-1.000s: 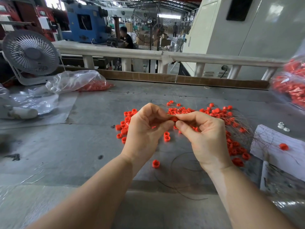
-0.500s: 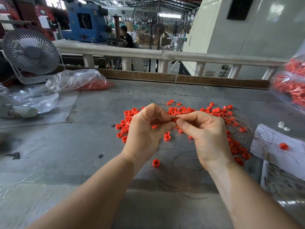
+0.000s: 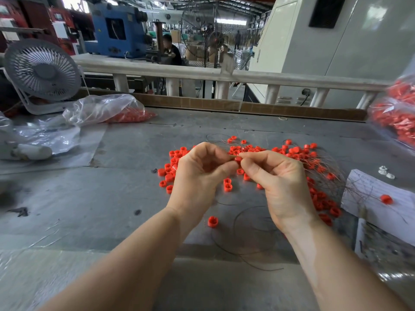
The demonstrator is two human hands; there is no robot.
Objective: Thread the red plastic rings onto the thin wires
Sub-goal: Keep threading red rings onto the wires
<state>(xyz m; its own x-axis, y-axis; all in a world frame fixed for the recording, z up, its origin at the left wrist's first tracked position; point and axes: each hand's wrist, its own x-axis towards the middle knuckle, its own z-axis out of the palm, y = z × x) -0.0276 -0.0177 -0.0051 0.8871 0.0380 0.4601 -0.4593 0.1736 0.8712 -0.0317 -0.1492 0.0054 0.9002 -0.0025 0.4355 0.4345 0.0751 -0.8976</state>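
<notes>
Above the grey table [image 3: 112, 198] my left hand [image 3: 197, 173] and my right hand [image 3: 278, 182] meet fingertip to fingertip. Between them sits one red plastic ring [image 3: 238, 159], pinched by my right thumb and forefinger. My left hand's curled fingers pinch a thin wire [image 3: 229, 153] at that ring. Several loose red rings [image 3: 296, 151] are scattered on the table behind and beside my hands. A tangle of thin wires [image 3: 325, 171] lies among them on the right. A dark wire loop [image 3: 247, 223] lies below my hands, near a single ring [image 3: 212, 221].
A clear bag of red rings [image 3: 112, 111] lies at the back left beside a grey desk fan [image 3: 42, 70]. Another bag of rings [image 3: 397, 117] is at the right edge. White paper [image 3: 368, 194] with one ring lies right. A white railing [image 3: 202, 74] runs behind the table.
Both hands have stayed together over the pile, lifting slightly and shifting the pinch on the ring and wire. Nothing on the table has moved.
</notes>
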